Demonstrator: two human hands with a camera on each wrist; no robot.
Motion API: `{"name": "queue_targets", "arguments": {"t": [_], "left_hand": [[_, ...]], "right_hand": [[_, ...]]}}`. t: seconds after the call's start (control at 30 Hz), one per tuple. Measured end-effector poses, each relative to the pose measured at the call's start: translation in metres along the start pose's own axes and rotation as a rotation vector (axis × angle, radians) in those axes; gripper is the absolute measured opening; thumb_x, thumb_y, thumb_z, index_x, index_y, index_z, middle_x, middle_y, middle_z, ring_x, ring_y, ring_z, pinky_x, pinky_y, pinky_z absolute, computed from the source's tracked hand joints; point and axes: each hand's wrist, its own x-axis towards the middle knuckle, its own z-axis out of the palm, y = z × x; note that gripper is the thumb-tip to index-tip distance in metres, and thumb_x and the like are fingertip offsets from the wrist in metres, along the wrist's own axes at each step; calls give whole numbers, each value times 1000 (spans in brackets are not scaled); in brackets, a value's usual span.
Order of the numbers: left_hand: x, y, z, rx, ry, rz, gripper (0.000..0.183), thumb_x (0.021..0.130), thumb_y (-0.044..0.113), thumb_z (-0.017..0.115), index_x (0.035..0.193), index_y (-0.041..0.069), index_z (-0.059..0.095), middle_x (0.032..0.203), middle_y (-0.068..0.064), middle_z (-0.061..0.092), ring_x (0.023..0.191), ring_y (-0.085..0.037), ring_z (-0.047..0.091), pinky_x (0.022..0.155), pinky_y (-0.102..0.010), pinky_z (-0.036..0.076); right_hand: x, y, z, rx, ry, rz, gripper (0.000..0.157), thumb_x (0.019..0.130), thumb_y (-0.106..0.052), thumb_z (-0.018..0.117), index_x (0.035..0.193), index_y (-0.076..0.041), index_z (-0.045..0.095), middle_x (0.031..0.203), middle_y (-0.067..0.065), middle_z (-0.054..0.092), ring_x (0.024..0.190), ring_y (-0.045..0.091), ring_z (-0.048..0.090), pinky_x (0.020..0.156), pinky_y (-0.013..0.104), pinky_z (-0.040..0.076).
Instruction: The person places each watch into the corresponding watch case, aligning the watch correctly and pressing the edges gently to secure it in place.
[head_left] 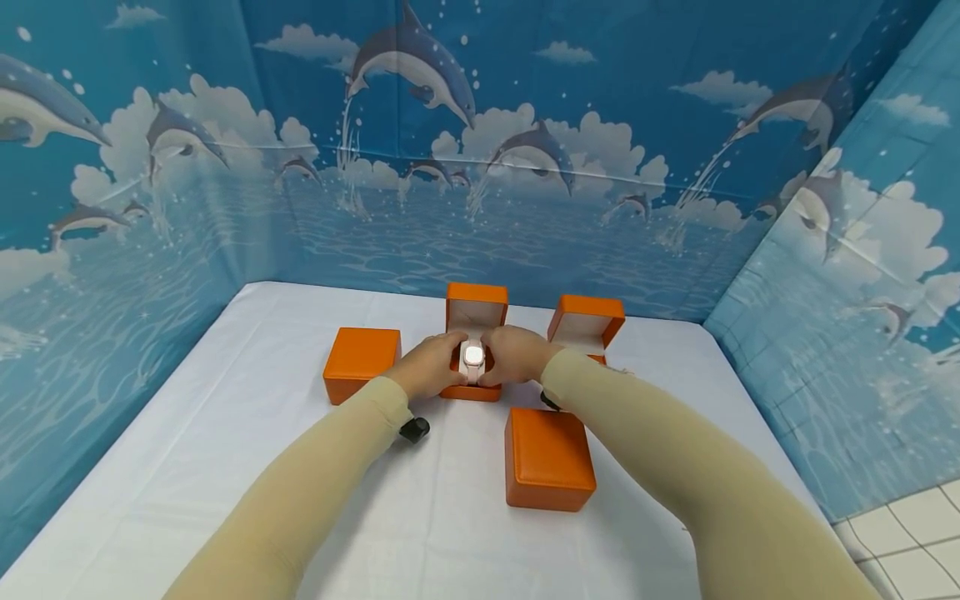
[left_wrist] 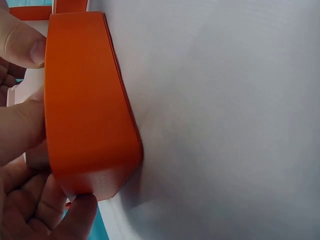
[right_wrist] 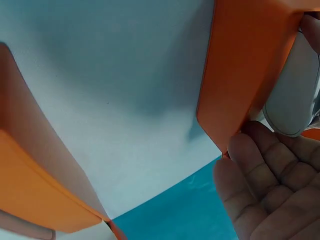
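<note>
A pale pink smartwatch (head_left: 474, 356) with a lit white screen sits on a light cushion (right_wrist: 295, 82) in an open orange box (head_left: 477, 293). My left hand (head_left: 429, 367) grips the watch and its cushion from the left, and my right hand (head_left: 517, 354) does so from the right. Both thumbs are at the near end of the watch. In the left wrist view, a left fingertip (left_wrist: 85, 207) also touches the outer wall of the box. Right fingers (right_wrist: 245, 155) lie against a box corner in the right wrist view. The cushion's underside is hidden.
A closed orange box (head_left: 363, 357) stands left of my left hand. Another closed orange box (head_left: 551, 458) is nearer, under my right forearm. Behind my right wrist is a second open orange box (head_left: 588, 321), its contents mostly hidden. A dolphin-print curtain (head_left: 480, 233) borders the white table (head_left: 285, 333).
</note>
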Motion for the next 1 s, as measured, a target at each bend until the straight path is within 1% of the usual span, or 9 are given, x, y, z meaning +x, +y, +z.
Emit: {"name": "queue_targets", "arguments": {"t": [0.1,0.2,0.3,0.43,0.57,0.67,0.73,0.83,1.0], "left_hand": [[0,0,0,3,1,-3,79,95,27,81,161,10,40,160,-11,51,143,-30,53,121,-45,44],[0,1,-1,2,1,-4,79,94,26,82,160,9,41,159,-11,52,142,-30,54,121,-45,44],[1,1,0,2,5,-2,78,94,25,82,159,8,42,158,-12,52,141,-31,54,121,-45,45],[2,0,1,-6,6,0,77,94,23,83,159,8,43,158,-12,53,141,-31,55,120,-46,45],[4,-1,2,-11,4,-2,77,93,21,83,158,8,44,158,-11,53,140,-31,55,120,-46,46],[4,-1,4,-8,5,1,76,93,21,83,157,7,45,157,-11,54,139,-31,56,119,-46,46],[4,0,5,-10,4,5,75,93,20,83,156,7,46,155,-12,55,137,-30,57,119,-45,47],[4,0,5,-14,-1,11,74,92,21,84,155,7,47,153,-11,56,134,-29,58,118,-44,47],[5,-1,3,-21,2,-8,75,92,22,84,156,8,47,156,-11,54,139,-29,56,120,-45,45]], "right_hand": [[0,0,1,16,7,-9,48,89,-43,82,120,-10,69,101,-1,70,89,18,64,89,36,58],[0,-1,2,25,12,-13,48,89,-42,82,122,-9,69,101,0,71,89,18,64,91,36,57],[0,-2,2,28,16,-3,45,89,-42,83,119,-10,70,96,-1,70,87,17,63,88,34,57],[-2,-6,0,53,11,15,38,88,-38,85,111,-11,72,89,-2,69,82,17,61,82,32,55],[-4,-9,0,54,6,10,32,88,-35,85,104,-11,71,85,-2,68,79,17,59,78,31,53],[-4,-10,0,34,5,1,32,89,-34,85,104,-10,70,86,-1,67,78,17,58,78,31,53],[-5,-9,1,30,-2,-2,34,90,-35,84,107,-10,70,89,-1,68,80,17,58,80,31,54],[-8,-8,1,13,-6,10,37,90,-39,84,108,-10,71,90,-1,68,81,17,58,82,32,54],[-10,-9,-2,-1,6,20,36,90,-42,83,103,-11,70,81,-1,65,74,17,56,74,31,50]]}}
